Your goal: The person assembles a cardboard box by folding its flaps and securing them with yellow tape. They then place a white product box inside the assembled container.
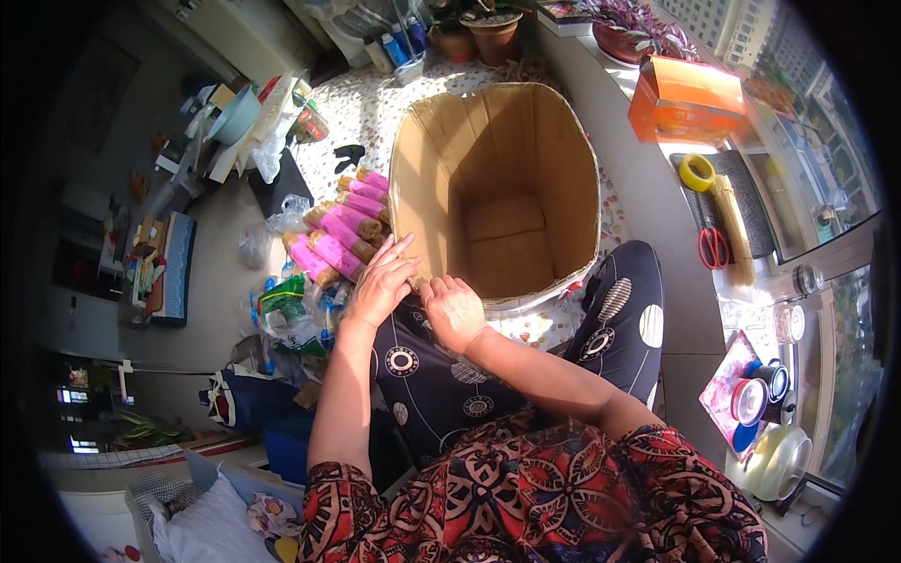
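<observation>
A tall open cardboard box [505, 216] stands on the floor in front of my knees, its inside bare brown card. At its near left corner, my left hand [379, 283] lies against the rim with fingers stretched out along it. Close beside it, my right hand [452, 310] is closed, its fingertips pinching the rim at that same corner; the exact grip is hidden under the fingers. Just left of the box, several brown rolls with pink paper bands [343, 222] lie in a pile, near my left fingers.
Crumpled plastic bags [289, 314] lie left of my left forearm. On the right sill are an orange box [685, 101], yellow tape [696, 173], red-handled scissors [713, 249], a bundle of thin sticks [735, 230] and jars [748, 402]. Potted plants [495, 36] stand behind the box.
</observation>
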Demonstrator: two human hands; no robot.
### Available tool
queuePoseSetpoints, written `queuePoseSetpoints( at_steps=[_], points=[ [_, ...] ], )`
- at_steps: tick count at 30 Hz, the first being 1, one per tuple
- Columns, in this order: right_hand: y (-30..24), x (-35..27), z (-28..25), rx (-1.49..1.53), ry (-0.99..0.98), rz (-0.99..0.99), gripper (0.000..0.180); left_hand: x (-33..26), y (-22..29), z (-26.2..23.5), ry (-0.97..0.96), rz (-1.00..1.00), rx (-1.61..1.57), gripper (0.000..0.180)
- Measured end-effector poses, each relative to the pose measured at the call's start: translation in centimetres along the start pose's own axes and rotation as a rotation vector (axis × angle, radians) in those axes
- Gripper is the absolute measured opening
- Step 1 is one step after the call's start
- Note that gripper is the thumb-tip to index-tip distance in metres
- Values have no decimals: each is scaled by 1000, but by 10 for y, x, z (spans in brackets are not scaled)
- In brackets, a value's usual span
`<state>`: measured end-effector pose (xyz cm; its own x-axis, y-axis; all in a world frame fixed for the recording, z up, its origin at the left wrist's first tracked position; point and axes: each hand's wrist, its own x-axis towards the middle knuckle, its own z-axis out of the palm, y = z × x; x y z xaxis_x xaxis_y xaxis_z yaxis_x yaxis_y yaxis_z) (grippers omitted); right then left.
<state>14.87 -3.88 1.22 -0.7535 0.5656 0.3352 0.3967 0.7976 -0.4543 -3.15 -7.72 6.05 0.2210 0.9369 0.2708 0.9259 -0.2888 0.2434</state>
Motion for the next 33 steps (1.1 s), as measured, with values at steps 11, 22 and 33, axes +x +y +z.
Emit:
queuePoseSetpoints(
  at_steps=[11, 22, 33],
  points=[
    [15, 9, 3, 123, 9, -84, 18, -1, -5, 11, -112, 81, 103, 19],
    [10, 9, -5, 109, -158, 20, 30, 4, 15, 5, -190, -14, 146, 42],
    [90, 138, -48, -15, -132, -34, 36, 54, -49, 47, 230, -1012, -548, 80]
  ],
)
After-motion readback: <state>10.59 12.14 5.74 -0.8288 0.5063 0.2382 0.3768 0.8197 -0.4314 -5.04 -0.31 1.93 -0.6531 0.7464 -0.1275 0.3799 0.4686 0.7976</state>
